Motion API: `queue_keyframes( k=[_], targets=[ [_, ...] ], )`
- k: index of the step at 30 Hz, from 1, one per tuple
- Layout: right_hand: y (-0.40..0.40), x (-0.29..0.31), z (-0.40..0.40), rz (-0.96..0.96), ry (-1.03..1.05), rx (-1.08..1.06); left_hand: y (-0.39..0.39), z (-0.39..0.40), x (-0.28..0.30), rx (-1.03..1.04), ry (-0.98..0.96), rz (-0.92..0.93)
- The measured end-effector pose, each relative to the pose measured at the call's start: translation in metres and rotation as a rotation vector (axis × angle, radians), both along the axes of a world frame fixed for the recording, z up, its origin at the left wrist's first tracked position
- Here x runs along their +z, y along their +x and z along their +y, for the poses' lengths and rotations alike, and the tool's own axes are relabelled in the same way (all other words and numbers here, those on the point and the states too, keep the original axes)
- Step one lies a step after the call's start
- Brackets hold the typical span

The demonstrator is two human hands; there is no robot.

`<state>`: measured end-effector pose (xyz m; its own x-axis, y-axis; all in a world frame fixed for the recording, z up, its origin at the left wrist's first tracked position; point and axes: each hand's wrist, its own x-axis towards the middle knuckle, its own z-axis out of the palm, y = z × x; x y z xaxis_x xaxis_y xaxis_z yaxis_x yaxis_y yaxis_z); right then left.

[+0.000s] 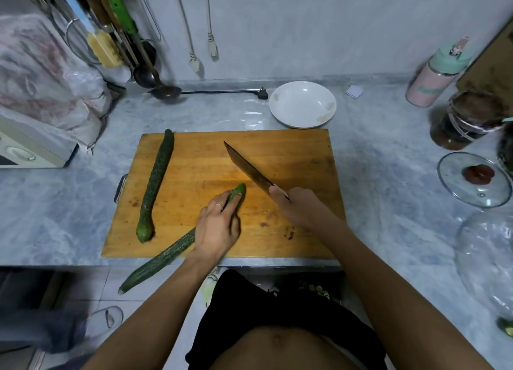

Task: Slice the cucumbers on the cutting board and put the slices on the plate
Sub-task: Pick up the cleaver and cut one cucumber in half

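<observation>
Wooden cutting board [291, 158] — left fingers [222, 203] clasp cucumber [166, 255], right fingers [280, 198] grip knife [247, 169].

Left hand [219, 225]: palm down, fingers [234, 200] curled over the near cucumber [166, 255], pressing it to the board.
Left forearm: bare, reaching in from lower left, wrist straight.
Right hand [298, 205]: closed round the knife [249, 169] handle (the handle itself is hidden), forefinger lying along the blade's back.
Right forearm: bare, coming from lower right, angled inward.
</observation>
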<state>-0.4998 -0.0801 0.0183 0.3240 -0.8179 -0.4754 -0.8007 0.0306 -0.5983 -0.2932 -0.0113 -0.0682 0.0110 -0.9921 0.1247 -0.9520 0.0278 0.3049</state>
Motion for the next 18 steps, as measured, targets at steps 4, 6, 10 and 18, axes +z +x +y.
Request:
queue_keyframes(
  k=[4, 6, 10, 18],
  targets=[
    [-0.003, -0.003, 0.005, -0.027, -0.009, 0.066, 0.006, -0.010, -0.006, 0.035, -0.003, 0.004],
    [-0.002, -0.001, 0.001, -0.037, -0.003, 0.063, 0.011, -0.011, -0.012, 0.017, -0.021, -0.007],
    [-0.002, 0.008, 0.001, -0.030, -0.079, 0.082, 0.012, -0.011, -0.018, 0.003, -0.071, 0.008],
    [0.014, 0.009, 0.010, -0.050, -0.145, 0.175, 0.008, -0.017, -0.018, 0.013, -0.172, 0.035]
  ],
)
